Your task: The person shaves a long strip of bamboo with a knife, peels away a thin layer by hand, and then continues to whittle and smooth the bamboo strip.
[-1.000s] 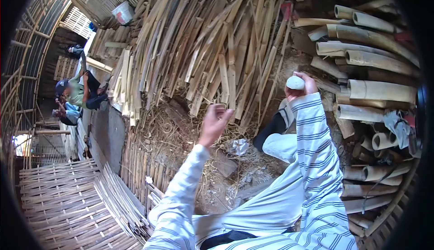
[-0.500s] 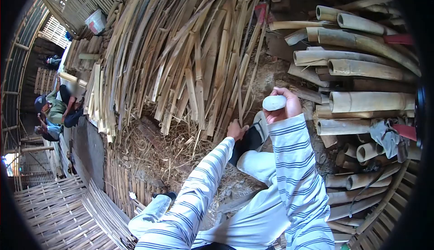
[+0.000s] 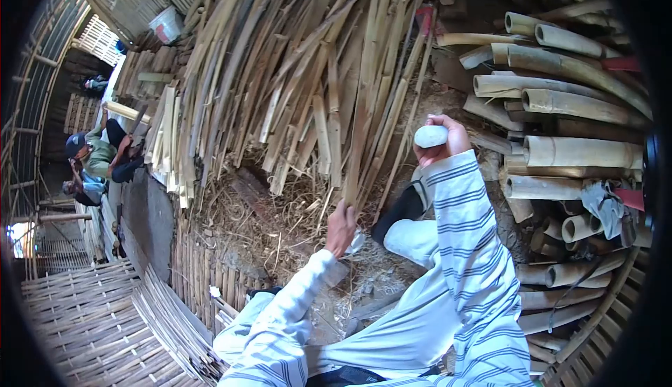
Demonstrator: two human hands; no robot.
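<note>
My right hand (image 3: 451, 137) is closed round a pale, smooth object with a rounded oval end (image 3: 430, 136), held above my bent knee. Lower and to the left, my left hand (image 3: 341, 230) has its fingers curled in at the lower end of a long bamboo strip (image 3: 355, 170). A small whitish thing (image 3: 357, 241) shows at the side of that hand; I cannot tell what the fingers grip. My dark-and-white shoe (image 3: 402, 212) rests on the ground between the two hands.
A large heap of split bamboo strips (image 3: 273, 72) spreads ahead. Cut bamboo poles (image 3: 581, 152) are stacked at the right, with a grey cloth (image 3: 602, 208) on them. Shavings (image 3: 280, 226) litter the ground. Another person (image 3: 105, 150) sits at the far left near a white bucket (image 3: 166, 25).
My left hand has moved from beside my shoe back and to the left, and the whitish thing now shows next to it. My right hand still holds the pale object. The view has shifted slightly.
</note>
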